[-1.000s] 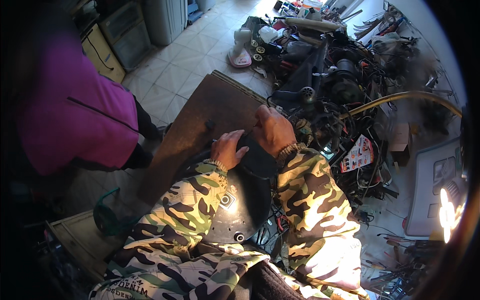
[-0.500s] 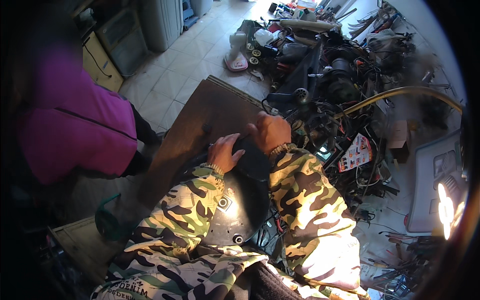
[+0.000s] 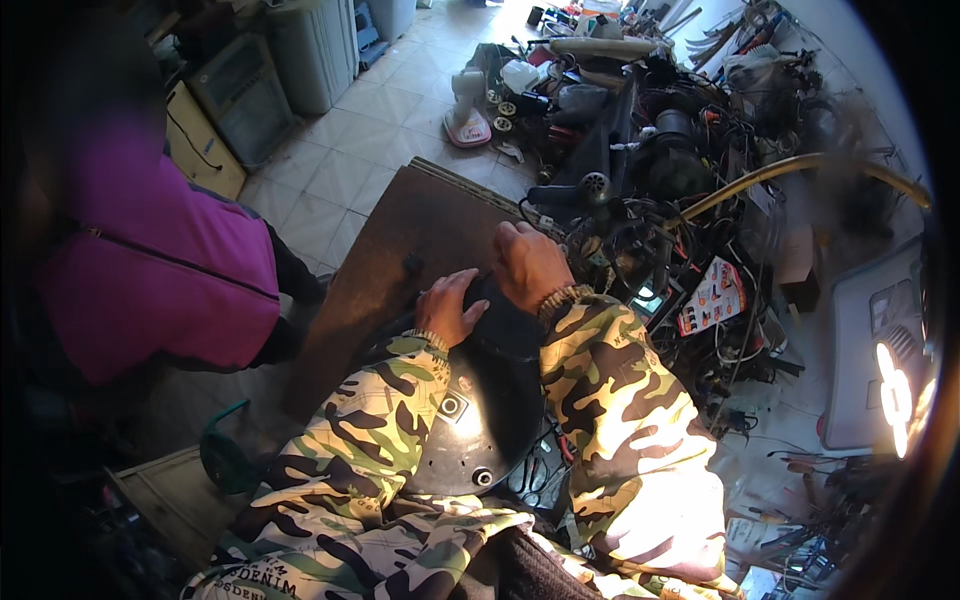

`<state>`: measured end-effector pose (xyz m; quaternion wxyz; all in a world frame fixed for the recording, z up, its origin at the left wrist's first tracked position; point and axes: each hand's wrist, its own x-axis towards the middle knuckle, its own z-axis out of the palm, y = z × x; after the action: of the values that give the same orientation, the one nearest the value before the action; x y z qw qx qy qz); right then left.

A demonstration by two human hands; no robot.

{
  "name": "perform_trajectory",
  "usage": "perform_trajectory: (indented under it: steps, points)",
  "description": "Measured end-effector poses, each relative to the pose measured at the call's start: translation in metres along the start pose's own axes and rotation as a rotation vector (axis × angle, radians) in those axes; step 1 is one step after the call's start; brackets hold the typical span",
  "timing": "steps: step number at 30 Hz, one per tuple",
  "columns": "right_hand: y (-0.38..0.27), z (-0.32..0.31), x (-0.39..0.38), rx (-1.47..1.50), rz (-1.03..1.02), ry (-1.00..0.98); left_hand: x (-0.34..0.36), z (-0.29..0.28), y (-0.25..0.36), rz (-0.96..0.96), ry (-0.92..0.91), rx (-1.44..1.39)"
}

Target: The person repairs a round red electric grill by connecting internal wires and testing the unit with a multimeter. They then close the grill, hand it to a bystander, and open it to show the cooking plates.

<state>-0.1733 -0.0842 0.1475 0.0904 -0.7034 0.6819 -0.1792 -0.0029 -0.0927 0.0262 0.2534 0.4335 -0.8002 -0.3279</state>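
Note:
A black rounded housing lies in front of me, over the near end of a brown board. Its near part shows a pale square with a ring on it, a round fitting and small holes. My left hand bends its fingers over the far part of the housing, thumb held apart, gripping it. Just to the right, my right hand is closed at the housing's far end, fingertips pressed together. Whatever is in that pinch is hidden. A small dark knob-like piece sits on the board.
At the right is a big heap of tangled cables and parts, with a hair dryer at its near edge. A person in a purple jacket stands at the left. A bright lamp glows at the right, and a yellowish tube arches over the heap.
My right hand has shifted slightly left and its fingers have drawn closer together. My left hand stays in place on the housing. The whole view has tilted a little.

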Motion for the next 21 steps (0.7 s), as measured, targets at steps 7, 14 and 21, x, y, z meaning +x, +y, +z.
perform_trajectory:
  steps: [7, 14, 21]
  points:
    - [-0.005, -0.006, -0.006, -0.104, 0.095, -0.049, -0.002, 0.002, 0.007, -0.016, -0.027, -0.012]
    - [-0.017, -0.009, -0.001, -0.142, 0.388, -0.078, -0.002, 0.022, -0.004, 0.024, -0.003, 0.038]
    - [-0.012, 0.005, -0.005, -0.151, 0.224, -0.107, -0.003, 0.03, -0.006, -0.007, -0.001, 0.086]
